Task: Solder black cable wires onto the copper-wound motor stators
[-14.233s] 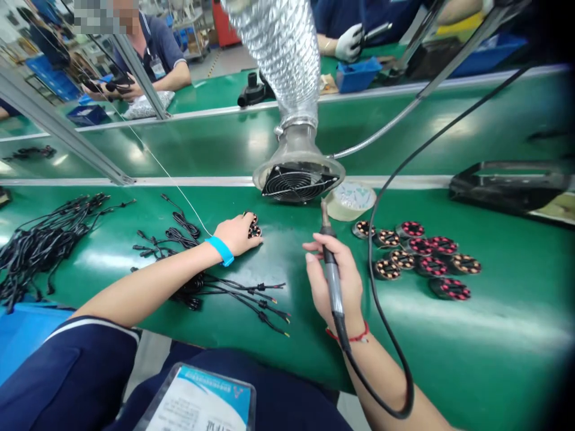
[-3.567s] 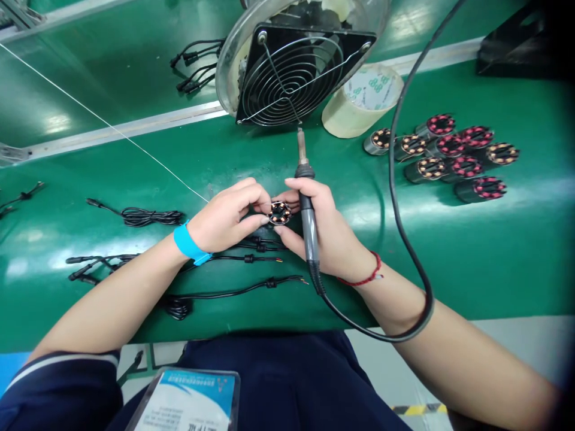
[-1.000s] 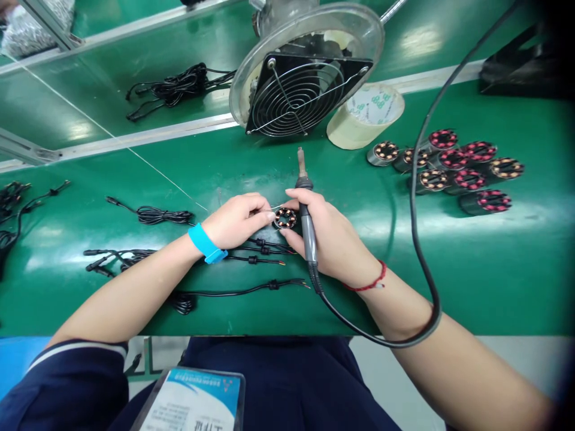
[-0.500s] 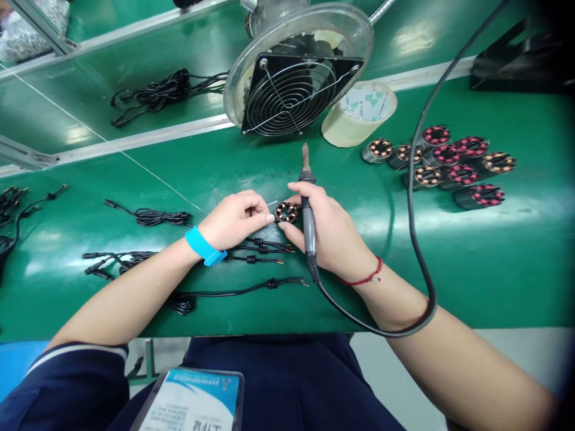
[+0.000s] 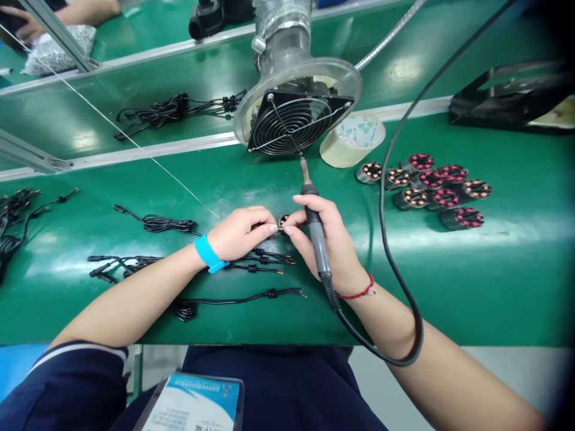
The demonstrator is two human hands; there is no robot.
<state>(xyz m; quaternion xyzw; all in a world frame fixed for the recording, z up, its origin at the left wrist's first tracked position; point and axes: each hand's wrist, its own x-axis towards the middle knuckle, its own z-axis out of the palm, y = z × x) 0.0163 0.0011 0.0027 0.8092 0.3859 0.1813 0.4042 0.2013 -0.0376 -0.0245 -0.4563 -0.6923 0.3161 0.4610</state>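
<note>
My left hand is closed in a pinch, and a short pale end of thin solder wire shows at its fingertips. That wire slants down from the upper left to this hand. Between my two hands a small round motor stator with copper windings is partly hidden by fingers. My right hand grips a soldering iron against its palm, tip pointing up and away. Its thumb and a finger reach to the stator and the wire end, close to my left fingertips.
A fume extractor fan hangs ahead, beside a tape roll. Several wound stators stand at the right. Black cables with bared ends lie left and under my left arm. The iron's cord loops over my right forearm.
The view has tilted up, so more of the fan and back shelf shows. My hands have come closer together, and fingers now cover more of the stator.
</note>
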